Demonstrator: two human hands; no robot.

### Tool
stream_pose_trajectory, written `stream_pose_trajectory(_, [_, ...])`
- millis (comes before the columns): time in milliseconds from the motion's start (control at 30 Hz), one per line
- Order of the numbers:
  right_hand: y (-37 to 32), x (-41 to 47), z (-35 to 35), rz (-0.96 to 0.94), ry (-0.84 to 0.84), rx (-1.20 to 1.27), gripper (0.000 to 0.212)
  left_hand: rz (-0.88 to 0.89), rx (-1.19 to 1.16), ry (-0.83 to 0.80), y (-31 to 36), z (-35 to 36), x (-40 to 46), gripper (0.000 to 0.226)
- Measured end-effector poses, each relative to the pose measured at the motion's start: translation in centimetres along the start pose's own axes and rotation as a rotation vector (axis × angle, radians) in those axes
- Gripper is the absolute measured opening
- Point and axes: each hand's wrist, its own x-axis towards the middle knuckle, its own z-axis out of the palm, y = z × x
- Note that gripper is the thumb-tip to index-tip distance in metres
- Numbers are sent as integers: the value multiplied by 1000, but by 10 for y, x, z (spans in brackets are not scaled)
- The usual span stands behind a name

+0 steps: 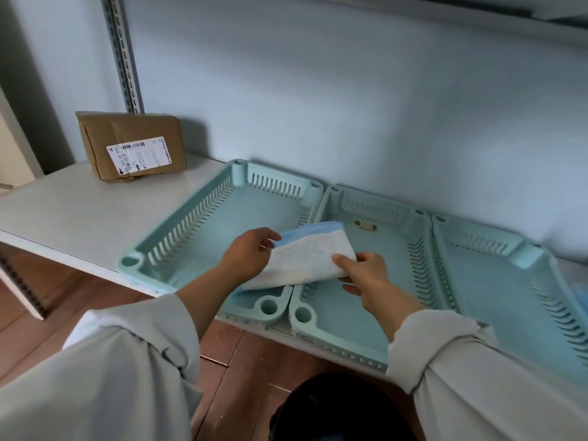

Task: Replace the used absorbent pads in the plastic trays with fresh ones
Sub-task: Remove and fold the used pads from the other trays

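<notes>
A taped cardboard box (132,144) with a white shipping label sits at the upper left of the frame on a white counter (73,211), where three pale-green slotted plastic trays stand side by side: the left tray (203,224), the middle tray (359,313) and the right tray (496,281). At centre frame, the left hand (248,253) and right hand (366,278) each close their grip on a folded white absorbent pad (305,259) with a blue edge, held above the seam between the left and middle trays. A small object on the middle tray's far floor is too blurred to identify.
</notes>
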Motion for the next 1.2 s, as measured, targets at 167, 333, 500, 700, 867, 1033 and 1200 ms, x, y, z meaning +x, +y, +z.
stream_pose_trajectory(167, [-9,-5,7,313,-150,308,14,0,-16,-389,13,19,-10,46])
stream_pose_trajectory(333, [-45,-10,18,65,-18,325,8,43,91,-198,27,20,-6,51])
stream_pose_trajectory(500, [-77,-23,24,-74,8,286,15,-9,-254,-261,57,29,-16,76])
stream_pose_trajectory(700, [-80,-30,25,-93,-212,219,47,-104,-531,-76,62,17,-14,31])
stream_pose_trajectory(867, [-60,-19,22,-50,-190,24,43,-191,-604,-251,44,8,-10,29])
stream_pose_trajectory(1033, [-51,-5,12,-222,-124,-129,78,-223,-723,-337,36,1,-12,38])
stream_pose_trajectory(1200, [-45,6,3,-118,-320,-120,85,-198,-774,-347,29,-15,-9,38])
